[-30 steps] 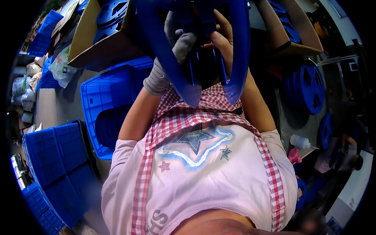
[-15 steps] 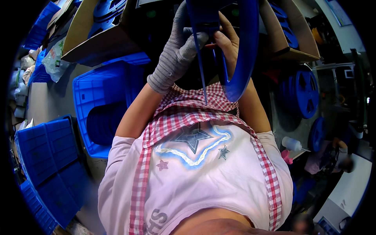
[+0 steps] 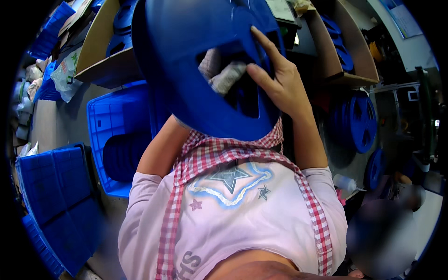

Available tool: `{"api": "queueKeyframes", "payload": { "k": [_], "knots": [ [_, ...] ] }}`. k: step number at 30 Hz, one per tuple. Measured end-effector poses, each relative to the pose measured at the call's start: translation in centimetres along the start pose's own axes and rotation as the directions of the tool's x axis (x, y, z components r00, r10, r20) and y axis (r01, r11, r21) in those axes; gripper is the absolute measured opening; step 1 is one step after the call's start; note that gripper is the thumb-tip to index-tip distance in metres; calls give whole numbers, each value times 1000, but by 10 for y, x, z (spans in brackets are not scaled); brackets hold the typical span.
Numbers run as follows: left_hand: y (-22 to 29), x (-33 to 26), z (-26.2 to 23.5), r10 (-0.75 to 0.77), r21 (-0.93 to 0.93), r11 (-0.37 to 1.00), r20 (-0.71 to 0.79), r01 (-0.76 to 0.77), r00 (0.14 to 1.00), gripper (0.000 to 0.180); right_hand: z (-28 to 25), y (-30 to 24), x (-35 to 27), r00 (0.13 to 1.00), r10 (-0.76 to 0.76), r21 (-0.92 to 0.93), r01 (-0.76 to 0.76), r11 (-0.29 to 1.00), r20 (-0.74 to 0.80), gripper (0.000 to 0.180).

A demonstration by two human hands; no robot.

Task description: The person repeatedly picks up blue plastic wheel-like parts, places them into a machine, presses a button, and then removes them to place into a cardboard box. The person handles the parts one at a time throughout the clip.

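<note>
A large blue plastic reel is held up in front of my chest, its round face with cutouts tilted toward me. My left hand, in a grey knitted glove, is behind the reel. Its curled fingers show through a cutout and grip the reel; the rest is hidden. My bare right hand holds the reel's right side. Its thumb lies by the cutout's edge and its index finger stretches up along the face; the other fingers are mostly hidden.
Cardboard boxes with blue reels stand ahead at left and right. A blue crate holding dark discs is left, near a closed blue bin. More reels stand at right, near a white bottle. A blurred person is lower right.
The reel has turned from edge-on to face me and now covers most of my left hand. My right hand has moved from beside the left hand to the reel's right side.
</note>
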State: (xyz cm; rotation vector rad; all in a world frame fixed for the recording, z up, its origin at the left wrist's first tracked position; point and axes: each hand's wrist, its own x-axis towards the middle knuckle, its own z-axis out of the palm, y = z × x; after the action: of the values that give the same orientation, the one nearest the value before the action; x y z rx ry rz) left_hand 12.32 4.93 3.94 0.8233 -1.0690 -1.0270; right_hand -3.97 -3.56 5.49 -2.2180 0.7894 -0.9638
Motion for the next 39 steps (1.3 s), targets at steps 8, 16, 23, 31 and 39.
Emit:
{"api": "queueKeyframes", "payload": {
  "k": [8, 16, 23, 31, 39],
  "knots": [
    [-32, 100, -106, -9, -250, 966, 234, 69, 972, 39, -49, 51, 101, 967, 12, -449, 107, 887, 254, 65],
    [-35, 214, -183, 353, 731, 567, 199, -379, 914, 28, -38, 80, 277, 886, 364, -559, -153, 815, 287, 66],
    [-50, 226, -179, -55, -287, 957, -32, 44, 998, 37, -23, 132, 312, 929, 143, -637, 116, 762, 341, 70],
    [-38, 206, -164, -222, -292, 934, -27, 205, 975, 39, -23, 94, 292, 884, 351, -648, -74, 758, 310, 71],
    [-18, 121, -167, 257, 902, 432, -102, -20, 961, 76, -87, 137, 168, 975, -209, -482, 148, 864, -76, 71]
  ]
}}
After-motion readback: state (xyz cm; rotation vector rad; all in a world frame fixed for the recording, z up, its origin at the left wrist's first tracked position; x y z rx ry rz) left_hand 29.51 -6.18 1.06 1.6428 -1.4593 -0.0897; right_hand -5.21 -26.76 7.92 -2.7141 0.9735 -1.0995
